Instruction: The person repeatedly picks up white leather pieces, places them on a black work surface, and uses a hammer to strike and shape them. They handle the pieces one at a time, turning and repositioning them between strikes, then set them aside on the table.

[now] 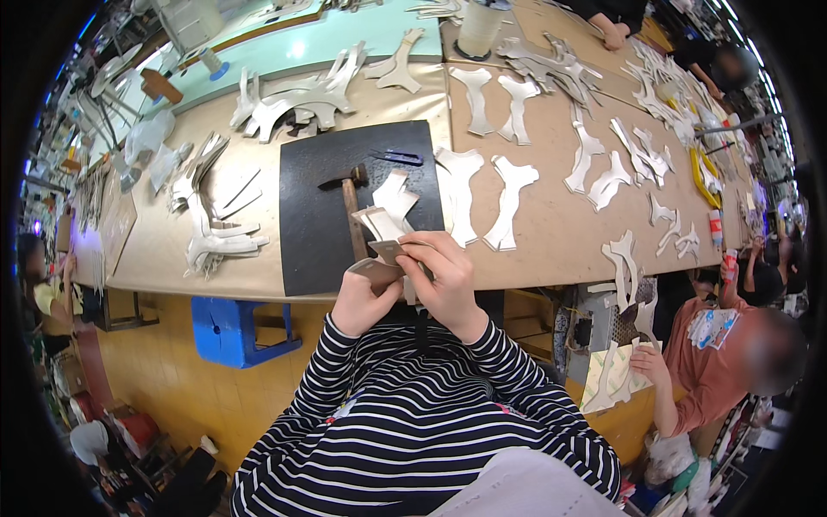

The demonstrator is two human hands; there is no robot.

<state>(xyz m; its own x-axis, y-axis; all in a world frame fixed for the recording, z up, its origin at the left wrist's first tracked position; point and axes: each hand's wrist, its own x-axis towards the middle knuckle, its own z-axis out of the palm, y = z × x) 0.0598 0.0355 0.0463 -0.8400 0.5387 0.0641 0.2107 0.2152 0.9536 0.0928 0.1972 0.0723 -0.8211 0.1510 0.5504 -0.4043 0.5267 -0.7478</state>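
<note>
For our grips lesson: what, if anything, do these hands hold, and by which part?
Left hand and right hand hold taupe sheet material by its near end.

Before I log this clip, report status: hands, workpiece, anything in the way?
Left hand and right hand both gripping pale material. One piece or several, can't tell. Hammer lies close by on black mat.
</note>
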